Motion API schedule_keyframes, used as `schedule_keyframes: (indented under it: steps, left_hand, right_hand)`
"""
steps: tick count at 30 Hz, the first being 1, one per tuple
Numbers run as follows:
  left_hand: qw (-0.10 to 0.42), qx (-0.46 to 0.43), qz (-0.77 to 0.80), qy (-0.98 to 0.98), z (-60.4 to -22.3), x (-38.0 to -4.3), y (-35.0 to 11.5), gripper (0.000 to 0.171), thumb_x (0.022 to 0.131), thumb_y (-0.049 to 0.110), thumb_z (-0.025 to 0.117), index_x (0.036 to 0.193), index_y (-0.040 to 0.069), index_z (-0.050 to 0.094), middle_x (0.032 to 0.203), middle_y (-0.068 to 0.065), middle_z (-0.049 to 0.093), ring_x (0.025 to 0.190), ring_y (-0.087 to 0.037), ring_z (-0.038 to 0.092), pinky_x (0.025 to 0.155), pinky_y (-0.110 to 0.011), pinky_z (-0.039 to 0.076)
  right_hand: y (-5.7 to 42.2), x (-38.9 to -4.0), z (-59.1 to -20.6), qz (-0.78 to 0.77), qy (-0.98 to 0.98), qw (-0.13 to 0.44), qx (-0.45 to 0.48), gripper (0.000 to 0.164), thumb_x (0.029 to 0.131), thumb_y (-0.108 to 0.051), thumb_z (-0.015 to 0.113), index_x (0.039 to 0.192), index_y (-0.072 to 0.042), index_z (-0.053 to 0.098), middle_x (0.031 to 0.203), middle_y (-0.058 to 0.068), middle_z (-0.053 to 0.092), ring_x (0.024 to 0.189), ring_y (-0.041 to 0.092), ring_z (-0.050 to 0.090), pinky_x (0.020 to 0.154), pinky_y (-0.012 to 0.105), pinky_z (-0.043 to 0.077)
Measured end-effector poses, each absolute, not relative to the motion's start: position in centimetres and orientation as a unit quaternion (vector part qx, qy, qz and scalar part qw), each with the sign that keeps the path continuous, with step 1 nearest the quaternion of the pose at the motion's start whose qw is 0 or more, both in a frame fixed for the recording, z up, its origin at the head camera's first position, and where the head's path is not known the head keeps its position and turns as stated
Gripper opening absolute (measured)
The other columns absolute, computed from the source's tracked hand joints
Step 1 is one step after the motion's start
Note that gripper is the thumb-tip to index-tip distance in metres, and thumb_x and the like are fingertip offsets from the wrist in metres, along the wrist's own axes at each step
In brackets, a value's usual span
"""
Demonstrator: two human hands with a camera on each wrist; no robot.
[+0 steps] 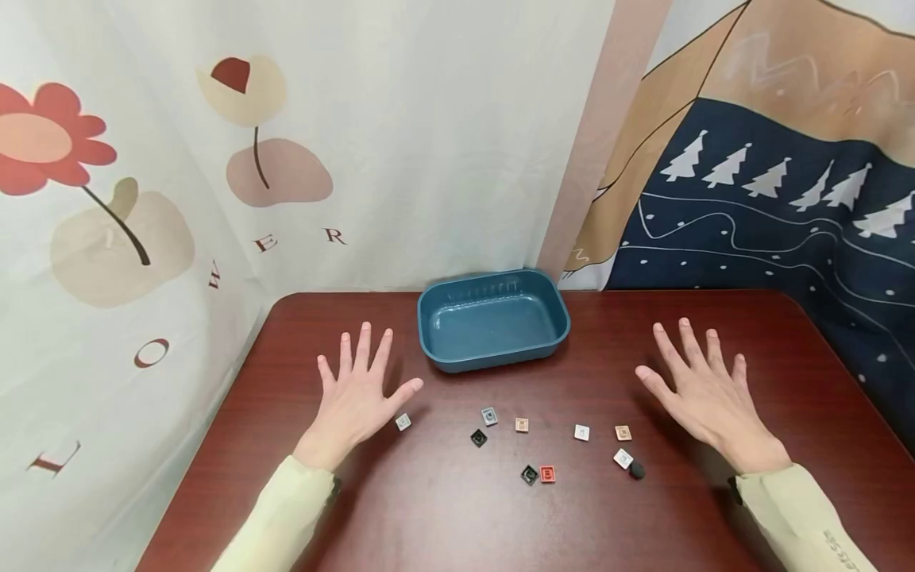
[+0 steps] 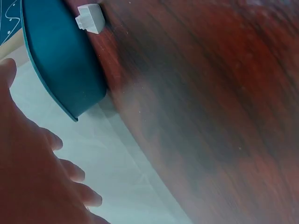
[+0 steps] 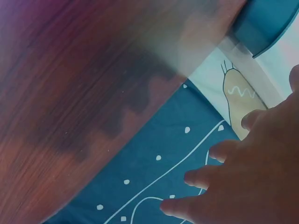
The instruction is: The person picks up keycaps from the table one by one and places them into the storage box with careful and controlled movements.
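At the left of the head frame, a white cloth point(image 1: 400, 159) printed with flowers and letters hangs behind the dark red counter point(image 1: 429, 524). Left of centre, the left hand point(image 1: 350, 405) is released, palm down above the counter, fingers straight and spread; a pale square piece point(image 1: 403, 422) lies near its thumb, below the tip. At centre, toward the counter's back edge, sits a blue tray point(image 1: 493, 355), its inside bare. Below it in the frame lie a black piece point(image 1: 478, 438) and, near that, a grey piece point(image 1: 489, 416); then a tan piece point(image 1: 522, 425). Lower, a dark piece point(image 1: 529, 475) sits just beside a red piece point(image 1: 547, 474). Right of centre: a white piece point(image 1: 582, 432), then a second tan piece point(image 1: 623, 433) with a second white piece point(image 1: 623, 458) below it; a black rounded piece point(image 1: 637, 470) lies against or just beside the latter, contact unclear. Farther right, the right hand point(image 1: 715, 401) is likewise released, fingers extended and spread above the counter, the second tan piece nearest it. Upper right: navy cloth point(image 1: 722, 210) with white trees.
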State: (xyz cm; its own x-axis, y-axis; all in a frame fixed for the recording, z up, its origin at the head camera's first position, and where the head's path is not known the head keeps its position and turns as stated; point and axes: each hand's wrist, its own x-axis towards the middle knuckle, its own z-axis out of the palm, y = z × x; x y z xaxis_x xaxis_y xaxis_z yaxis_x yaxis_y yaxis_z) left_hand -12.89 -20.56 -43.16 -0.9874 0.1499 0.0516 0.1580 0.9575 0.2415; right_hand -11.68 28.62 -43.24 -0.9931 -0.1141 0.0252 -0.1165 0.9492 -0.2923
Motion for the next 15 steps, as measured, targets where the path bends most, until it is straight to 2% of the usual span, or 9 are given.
schedule_keyframes:
  steps: [8,15]
  left_hand:
    - [0.040,-0.073,-0.134,-0.988,-43.0,-14.1,-19.5,0.107,0.094,0.081,0.043,0.168,0.013,0.006,0.173,-0.012,0.009,0.158,-0.041,0.003,0.114,-0.078,0.002]
    - [0.014,-0.065,-0.178,-0.982,-42.6,-15.6,-18.1,0.110,0.094,0.082,0.039,0.167,0.008,0.001,0.174,-0.012,0.005,0.159,-0.037,0.001,0.118,-0.072,0.006]
  right_hand:
    - [27.3,-12.2,-42.7,0.166,-0.984,0.030,0.060,0.081,0.105,-0.062,0.038,0.167,-0.014,0.017,0.170,0.026,0.008,0.152,0.058,0.000,0.109,0.082,0.009]
    - [25.3,-13.7,-41.7,0.197,-0.979,0.003,0.057,0.086,0.104,-0.066,0.036,0.167,-0.010,0.018,0.171,0.024,0.008,0.153,0.056,0.001,0.111,0.079,0.011]
